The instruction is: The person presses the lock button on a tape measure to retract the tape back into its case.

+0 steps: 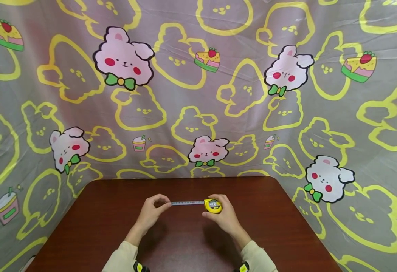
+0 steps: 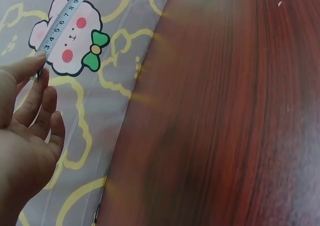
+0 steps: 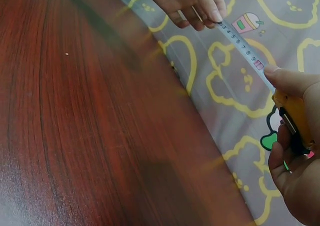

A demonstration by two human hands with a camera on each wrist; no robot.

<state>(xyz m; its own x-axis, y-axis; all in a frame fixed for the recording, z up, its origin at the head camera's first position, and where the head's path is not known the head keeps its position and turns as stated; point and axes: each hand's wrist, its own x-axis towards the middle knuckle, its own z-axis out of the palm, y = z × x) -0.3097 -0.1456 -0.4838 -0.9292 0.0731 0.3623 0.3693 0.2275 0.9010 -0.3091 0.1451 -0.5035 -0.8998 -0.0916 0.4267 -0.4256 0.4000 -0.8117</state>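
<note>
A yellow tape measure (image 1: 213, 205) is held above the table by my right hand (image 1: 226, 216), its fingers and thumb curled round the case. From the case a short length of silver blade (image 1: 187, 203) runs level to the left. My left hand (image 1: 151, 212) pinches the blade's free end between thumb and index finger. In the left wrist view the blade (image 2: 62, 21) shows numbers from about 3 to 10. The right wrist view shows the tape measure's case (image 3: 295, 117) partly hidden by the right hand (image 3: 300, 186), with the thumb near the blade's exit.
Beneath both hands lies a dark red-brown wooden table (image 1: 188, 241) with rounded far corners. A grey curtain (image 1: 185, 98) printed with yellow outlines and white rabbits hangs behind and along the sides. A tiny white speck (image 3: 67, 54) lies on the tabletop.
</note>
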